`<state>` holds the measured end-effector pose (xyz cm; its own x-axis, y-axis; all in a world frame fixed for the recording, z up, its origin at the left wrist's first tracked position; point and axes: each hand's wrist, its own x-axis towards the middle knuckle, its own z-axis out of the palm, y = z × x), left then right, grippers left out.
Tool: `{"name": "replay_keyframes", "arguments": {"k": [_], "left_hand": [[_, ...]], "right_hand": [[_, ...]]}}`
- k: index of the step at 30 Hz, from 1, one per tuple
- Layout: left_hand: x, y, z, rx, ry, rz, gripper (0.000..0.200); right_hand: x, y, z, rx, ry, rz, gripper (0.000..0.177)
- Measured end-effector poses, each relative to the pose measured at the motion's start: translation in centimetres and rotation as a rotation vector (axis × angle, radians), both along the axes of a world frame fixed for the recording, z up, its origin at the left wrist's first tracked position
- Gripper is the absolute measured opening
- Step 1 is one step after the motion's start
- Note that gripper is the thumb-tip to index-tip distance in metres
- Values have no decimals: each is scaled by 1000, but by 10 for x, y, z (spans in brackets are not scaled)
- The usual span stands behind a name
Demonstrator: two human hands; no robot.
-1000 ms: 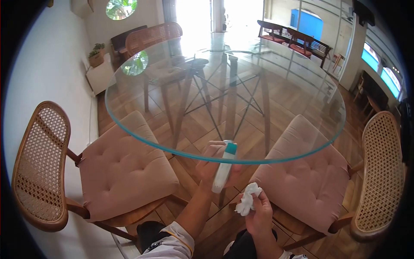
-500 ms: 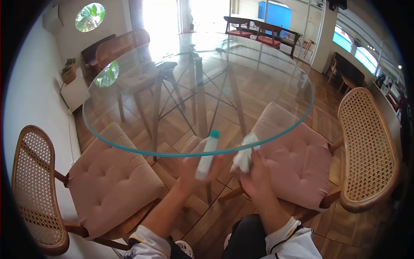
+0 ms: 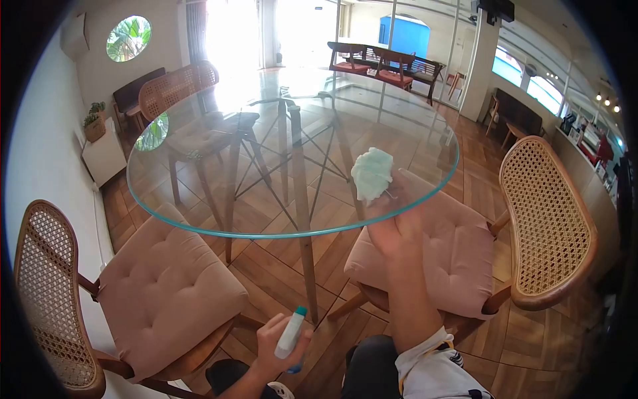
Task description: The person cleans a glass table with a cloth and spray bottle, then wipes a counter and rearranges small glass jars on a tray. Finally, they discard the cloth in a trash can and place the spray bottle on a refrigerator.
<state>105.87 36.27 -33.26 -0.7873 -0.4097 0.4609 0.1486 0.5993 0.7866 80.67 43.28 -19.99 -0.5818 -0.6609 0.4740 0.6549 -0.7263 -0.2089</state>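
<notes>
My left hand [image 3: 271,342] is wrapped round a white bottle [image 3: 290,336] with a green top, low in front of my legs. A pale, crumpled cloth [image 3: 372,174] is in my right hand [image 3: 399,213], near the right front part of the round glass tabletop [image 3: 286,234]. The cloth covers most of my fingertips. Through the clear glass, wooden legs and crossed dark rods show.
Cushioned chairs with woven backs stand at the left [image 3: 169,292] and right [image 3: 458,259], close to the glass edge. Another chair [image 3: 178,83] is behind the table. A white cabinet [image 3: 105,149] stands by the left wall.
My left hand has moved down and left with the bottle, away from the glass edge. My right hand has moved up and forward with the cloth. The view has shifted slightly.
</notes>
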Motion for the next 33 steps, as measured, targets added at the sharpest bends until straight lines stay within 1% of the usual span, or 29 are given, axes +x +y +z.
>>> {"name": "replay_keyframes", "arguments": {"k": [1,4,7,10,12,14,16,18,19,20,21,23,24,25,26,28,30,32,33], "left_hand": [[-1,0,-1,-6,12,-12,24],[-5,2,-3,-14,42,-36,21],[-6,2,-3,-19,58,-36,18],[-2,-2,-1,-5,37,-38,19],[-1,-3,0,16,19,-54,20],[-3,-3,-1,14,-22,-71,20],[-8,0,-6,8,-23,-111,21],[-15,-4,-15,-9,26,-147,21],[-14,-5,-14,3,14,-147,21],[-13,-4,-13,17,6,-142,21],[-13,-6,-12,31,8,-135,21],[-10,-9,-4,-3,-12,-117,21],[-10,-9,-2,-15,-27,-113,21],[-10,-9,-2,-10,-39,-118,21],[-13,-10,-2,-11,-44,-122,21],[-17,-7,-4,-7,-45,-135,21],[-22,-5,-7,-6,-24,-141,22],[-23,-6,-11,32,2,-143,22],[-22,-8,-13,55,23,-131,23]], "right_hand": [[4,4,1,50,-50,-108,34],[16,-30,-20,0,-98,-4,33],[28,-23,-9,68,-75,-178,32],[13,-9,1,39,-19,-224,26],[-25,-34,-14,-83,28,-30,28],[-54,-69,-33,462,441,-523,32],[-32,-125,-46,902,818,-1123,36],[-10,-126,-41,708,814,-1066,38],[-3,-105,-39,715,797,-990,37],[-8,-78,-30,498,586,-584,38],[-12,-50,-22,338,306,-210,39],[-45,-19,-14,-52,-148,357,39],[-72,-23,-14,-50,-116,239,36],[-100,-42,-25,105,89,-81,32],[-127,-61,-36,312,260,-402,29],[-125,-105,-49,615,478,-723,25],[-68,-118,-18,451,238,-334,22],[-22,-123,-9,284,-3,76,19],[-26,-99,-20,473,585,-625,20]]}}
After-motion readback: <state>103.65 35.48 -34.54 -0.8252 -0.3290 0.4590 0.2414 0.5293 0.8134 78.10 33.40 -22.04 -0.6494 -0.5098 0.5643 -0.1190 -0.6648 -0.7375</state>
